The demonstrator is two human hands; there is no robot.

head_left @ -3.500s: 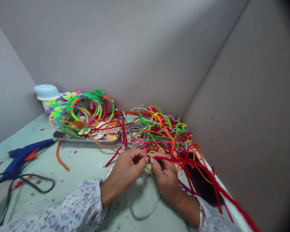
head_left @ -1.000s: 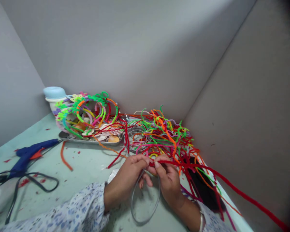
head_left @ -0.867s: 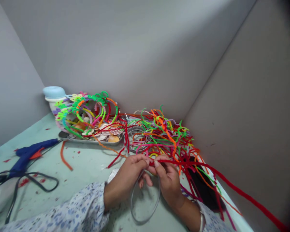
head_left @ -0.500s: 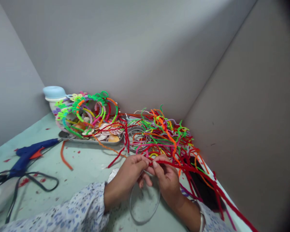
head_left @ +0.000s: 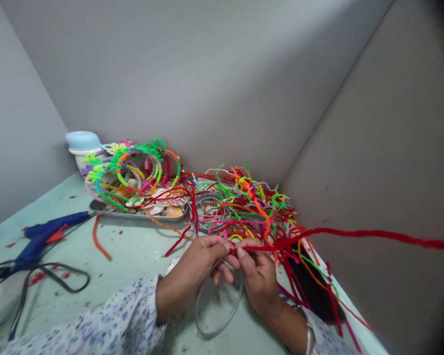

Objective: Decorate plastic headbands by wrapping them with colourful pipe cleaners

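Observation:
A grey wire hoop point(head_left: 219, 335) hangs below my two hands, its upper part between my fingers. My left hand point(head_left: 203, 261) pinches the hoop's top, where a red pipe cleaner point(head_left: 362, 233) meets it. Close beside it, my right hand point(head_left: 257, 268) has thumb and fingers closed on the red pipe cleaner. From there the long red length runs off past the right edge of the view. Behind my hands lies a heap of coloured pipe cleaners point(head_left: 259, 197), with coiled grey wire hoops point(head_left: 207, 202) at its left.
A metal tray point(head_left: 159, 218) of shell-like pieces stands behind, with colourful decorated hoops point(head_left: 136, 167) over it. A white bottle with a blue lid point(head_left: 83, 141) is at back left. A blue glue gun point(head_left: 37, 241) with a dark cord lies at left. A dark flat object point(head_left: 314, 291) lies at right.
The loose length of red pipe cleaner has swung up from the lower right to nearly level. The wire hoop has shifted slightly left and up; both hands keep their pinch.

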